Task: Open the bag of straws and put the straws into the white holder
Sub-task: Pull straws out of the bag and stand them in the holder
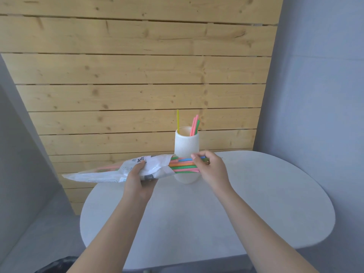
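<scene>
My left hand (140,176) grips the clear and white straw bag (110,173), held flat above the table with its open end pointing right. A bundle of coloured straws (182,165) sticks out of that opening, in front of the white ribbed holder (186,143). My right hand (211,167) pinches the straw ends at the right of the bundle. The holder stands upright at the table's far edge with a yellow straw (178,120) and several pink and green straws (195,125) inside. Its lower part is hidden behind the bundle.
The round grey table (226,213) sits against a wooden plank wall (137,75). Grey wall panels flank it on both sides. A dark object (59,265) shows at the bottom left edge, on the floor.
</scene>
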A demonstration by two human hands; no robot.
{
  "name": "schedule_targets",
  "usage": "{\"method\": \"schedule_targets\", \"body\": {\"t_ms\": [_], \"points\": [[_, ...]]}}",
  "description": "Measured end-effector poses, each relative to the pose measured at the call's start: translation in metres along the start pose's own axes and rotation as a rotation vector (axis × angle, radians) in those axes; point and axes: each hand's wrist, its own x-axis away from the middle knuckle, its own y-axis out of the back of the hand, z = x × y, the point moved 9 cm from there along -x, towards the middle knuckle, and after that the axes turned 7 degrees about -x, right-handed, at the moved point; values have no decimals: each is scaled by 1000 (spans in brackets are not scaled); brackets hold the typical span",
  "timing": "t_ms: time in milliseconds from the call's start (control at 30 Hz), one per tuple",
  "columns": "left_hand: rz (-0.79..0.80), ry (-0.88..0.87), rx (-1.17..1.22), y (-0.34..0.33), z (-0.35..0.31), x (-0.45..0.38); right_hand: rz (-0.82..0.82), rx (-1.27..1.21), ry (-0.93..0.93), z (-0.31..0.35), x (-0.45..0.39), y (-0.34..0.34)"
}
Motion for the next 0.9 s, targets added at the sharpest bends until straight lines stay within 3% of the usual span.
{"method": "schedule_targets", "body": {"t_ms": [167,300,433,567,733,900], "points": [[-13,0,27,-1,0,2,-61,-100,22,1,-4,13],[-16,-8,19,-2,0,2,-105,-504,-119,-12,-2,13],[-5,-5,26,-3,3,2,-25,-820,-247,-17,-2,-8],[14,-9,19,-6,5,3,64,-789,-289,-18,0,-23],[10,0,6,-5,8,2,8,-554,-245,-15,1,-16],[-14,12,41,-1,7,0,-104,-752,-246,-12,-7,-3]]}}
